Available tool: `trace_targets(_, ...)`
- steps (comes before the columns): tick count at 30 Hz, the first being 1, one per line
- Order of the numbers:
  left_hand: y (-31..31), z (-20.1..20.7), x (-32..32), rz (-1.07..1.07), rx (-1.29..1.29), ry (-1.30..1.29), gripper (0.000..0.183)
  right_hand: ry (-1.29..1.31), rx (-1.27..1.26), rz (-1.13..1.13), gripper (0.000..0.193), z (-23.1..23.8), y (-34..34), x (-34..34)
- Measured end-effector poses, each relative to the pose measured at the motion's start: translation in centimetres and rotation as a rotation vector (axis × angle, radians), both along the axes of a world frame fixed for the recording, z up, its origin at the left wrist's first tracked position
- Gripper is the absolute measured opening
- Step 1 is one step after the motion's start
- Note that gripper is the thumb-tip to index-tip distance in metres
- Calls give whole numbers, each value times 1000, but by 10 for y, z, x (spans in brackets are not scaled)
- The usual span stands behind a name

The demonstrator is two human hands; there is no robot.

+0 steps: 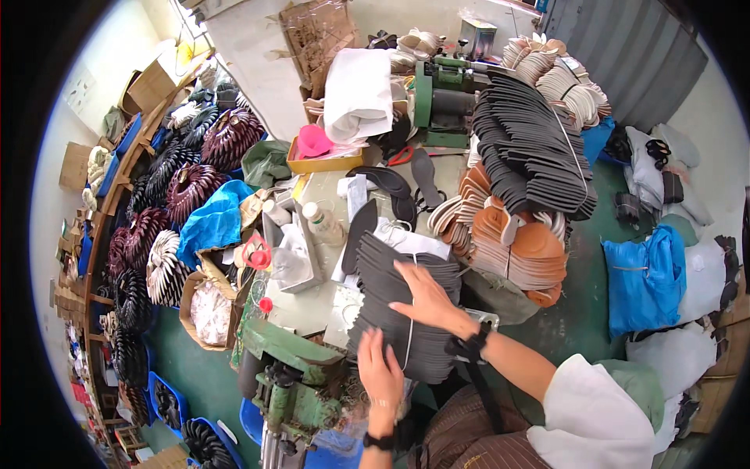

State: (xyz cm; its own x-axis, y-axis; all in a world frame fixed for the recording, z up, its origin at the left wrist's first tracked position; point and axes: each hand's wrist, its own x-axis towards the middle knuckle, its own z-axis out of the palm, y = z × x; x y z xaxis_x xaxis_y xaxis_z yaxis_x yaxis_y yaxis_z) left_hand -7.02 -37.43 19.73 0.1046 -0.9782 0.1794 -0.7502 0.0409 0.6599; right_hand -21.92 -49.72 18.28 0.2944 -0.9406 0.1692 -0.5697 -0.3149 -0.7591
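Note:
A thick stack of dark grey shoe soles, tied with a white string, lies on the table in front of me. My right hand is over the stack, fingers spread, holding nothing; whether it presses on the soles I cannot tell. At the stack's near left edge is my left hand, its fingers stretched out and nothing in them. A single dark sole leans against the far left end of the stack. Beside my left hand stands a green metal machine.
A larger bundle of dark soles and brown insoles rise at the right. Another green machine stands behind. A grey tray and a clear bottle are left of the stack. Blue sacks lie on the floor.

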Motion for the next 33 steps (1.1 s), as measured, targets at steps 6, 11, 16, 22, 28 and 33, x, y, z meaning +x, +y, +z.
trace_targets(6, -80, -92, -23, 191, 204, -406, 47, 348, 61, 130, 137, -56, -49, -4)
trace_targets(11, -65, -105, -8, 243, 163, -297, 45, 307, 87, 157, 139, -57, -52, -3)
trace_targets(16, -59, -106, -5, 282, 185, -347, 43, 354, 65, 79, 128, -39, -42, 7)
trace_targets(22, -58, -109, -5, 297, 211, -416, 37, 418, 85, 12, 123, -55, -36, 30)
trace_targets(28, -57, -112, -6, 331, 209, -365, 33, 443, 59, -35, 124, -58, -44, 32)
trace_targets(33, -63, -112, -12, 326, 264, -438, 34, 444, 82, -22, 121, -52, -57, 26)
